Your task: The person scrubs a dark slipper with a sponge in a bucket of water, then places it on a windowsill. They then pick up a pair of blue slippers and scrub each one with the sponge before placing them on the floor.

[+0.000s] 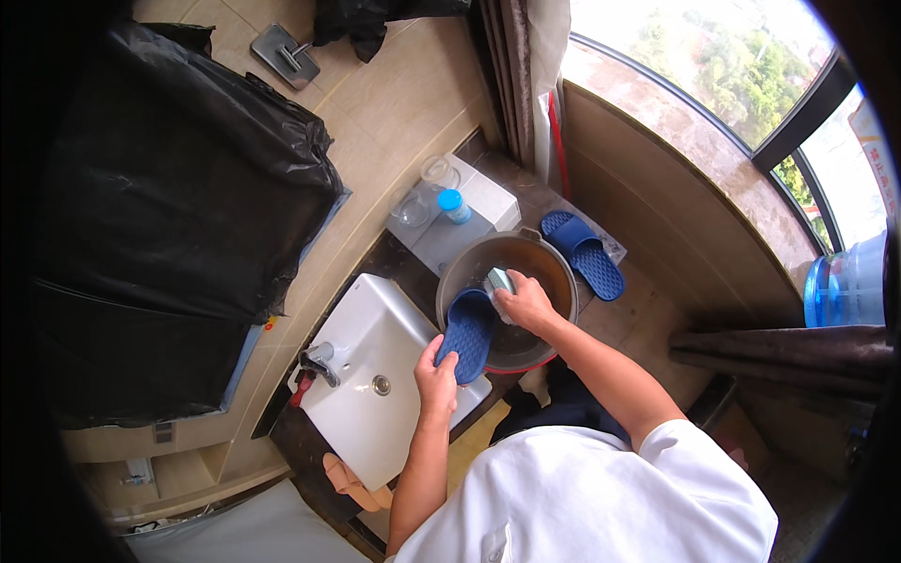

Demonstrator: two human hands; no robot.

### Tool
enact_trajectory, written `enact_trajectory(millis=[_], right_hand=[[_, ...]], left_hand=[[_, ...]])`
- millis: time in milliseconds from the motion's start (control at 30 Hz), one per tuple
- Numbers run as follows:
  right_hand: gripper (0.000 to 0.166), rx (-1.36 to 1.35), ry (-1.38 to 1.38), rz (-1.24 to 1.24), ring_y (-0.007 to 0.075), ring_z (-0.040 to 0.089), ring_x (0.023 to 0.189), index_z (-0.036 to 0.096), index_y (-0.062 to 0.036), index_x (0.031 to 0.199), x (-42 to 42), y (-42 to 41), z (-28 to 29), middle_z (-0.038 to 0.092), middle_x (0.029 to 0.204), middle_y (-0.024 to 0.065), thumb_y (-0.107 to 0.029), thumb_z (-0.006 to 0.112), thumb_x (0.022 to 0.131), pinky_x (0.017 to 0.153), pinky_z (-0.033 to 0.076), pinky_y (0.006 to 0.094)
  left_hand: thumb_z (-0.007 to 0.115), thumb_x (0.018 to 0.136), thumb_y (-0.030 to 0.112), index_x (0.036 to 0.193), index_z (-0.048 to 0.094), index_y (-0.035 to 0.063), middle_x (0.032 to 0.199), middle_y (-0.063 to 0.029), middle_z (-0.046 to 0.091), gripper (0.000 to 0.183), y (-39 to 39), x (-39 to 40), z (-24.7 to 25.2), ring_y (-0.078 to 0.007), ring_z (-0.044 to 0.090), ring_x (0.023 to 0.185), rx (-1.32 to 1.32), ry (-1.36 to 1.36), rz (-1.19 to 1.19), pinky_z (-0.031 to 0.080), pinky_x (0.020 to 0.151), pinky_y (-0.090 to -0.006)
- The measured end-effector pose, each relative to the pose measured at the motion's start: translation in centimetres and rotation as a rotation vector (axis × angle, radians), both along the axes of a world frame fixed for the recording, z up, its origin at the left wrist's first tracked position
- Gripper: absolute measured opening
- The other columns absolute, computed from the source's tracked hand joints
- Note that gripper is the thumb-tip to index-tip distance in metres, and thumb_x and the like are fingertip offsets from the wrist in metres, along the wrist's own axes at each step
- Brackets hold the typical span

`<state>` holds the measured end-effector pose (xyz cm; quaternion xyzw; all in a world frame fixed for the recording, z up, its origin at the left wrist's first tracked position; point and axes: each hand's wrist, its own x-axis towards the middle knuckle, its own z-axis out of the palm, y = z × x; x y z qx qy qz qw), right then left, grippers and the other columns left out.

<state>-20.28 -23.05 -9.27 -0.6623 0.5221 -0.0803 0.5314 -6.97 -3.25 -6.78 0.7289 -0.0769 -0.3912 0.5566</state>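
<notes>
My left hand [438,376] grips the heel end of a blue slide slipper [464,336], its textured footbed facing up and its toe end over a round basin [508,352]. In my right hand [524,302] is a scrubbing brush [500,283] with a pale green back and whitish bristles. The brush is over the basin, close beside the slipper's strap; I cannot tell whether they touch. Dark water seems to lie in the basin. A second blue slipper [584,253] rests on the dark counter, just right of the basin.
A white washbasin [415,352] with a faucet [320,362] adjoins on the left. Behind the basin, a box [486,190] stands near glass jars [412,209] and a blue-capped bottle [454,205]. Tan slippers [352,482] lie at lower left; a window [732,70] is at upper right.
</notes>
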Motion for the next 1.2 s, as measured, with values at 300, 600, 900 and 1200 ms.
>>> enact_trajectory(millis=[300, 600, 900, 1200], right_hand=[[0.067, 0.160, 0.146, -0.283, 0.0472, 0.057, 0.123, 0.039, 0.0053, 0.141, 0.8, -1.4, -9.2, 0.050, 0.138, 0.0364, -0.029, 0.069, 0.092, 0.100, 0.052, 0.0514], [0.076, 0.602, -0.481, -0.438, 0.0334, 0.063, 0.110, 0.025, -0.0011, 0.152, -0.5, 5.6, 2.6, 0.050, 0.137, 0.0213, -0.038, 0.064, 0.097, 0.062, 0.064, 0.0471], [0.073, 0.310, -0.094, -0.543, 0.0351, 0.068, 0.100, 0.037, -0.0041, 0.149, 1.4, -1.0, -1.0, 0.061, 0.127, 0.0204, -0.040, 0.064, 0.092, 0.058, 0.062, 0.0440], [0.068, 0.362, -0.175, -0.351, 0.0295, 0.068, 0.096, 0.038, -0.0044, 0.148, -0.1, 2.9, -0.5, 0.061, 0.125, 0.0184, -0.039, 0.063, 0.095, 0.059, 0.060, 0.0402]], left_hand=[[0.064, 0.092, 0.004, 0.141, 0.054, 0.0028, 0.118, -0.0125, 0.068, 0.051, -0.7, -0.3, 1.9, -0.0192, 0.069, 0.083, 0.057, 0.084, 0.035, 0.053, 0.050, -0.0329], [0.066, 0.093, 0.009, 0.143, 0.051, 0.0037, 0.114, -0.0121, 0.070, 0.052, -1.1, -0.6, 1.7, -0.0188, 0.069, 0.077, 0.113, 0.255, 0.112, 0.048, 0.044, -0.0299], [0.066, 0.092, 0.008, 0.141, 0.054, 0.0042, 0.111, -0.0086, 0.071, 0.050, 0.9, -0.1, 1.9, -0.0167, 0.068, 0.074, 0.101, 0.232, 0.000, 0.044, 0.044, -0.0303], [0.065, 0.092, 0.006, 0.141, 0.053, -0.0010, 0.113, -0.0138, 0.068, 0.051, 0.0, 0.0, 1.7, -0.0171, 0.067, 0.072, 0.079, 0.040, -0.022, 0.046, 0.040, -0.0290]])
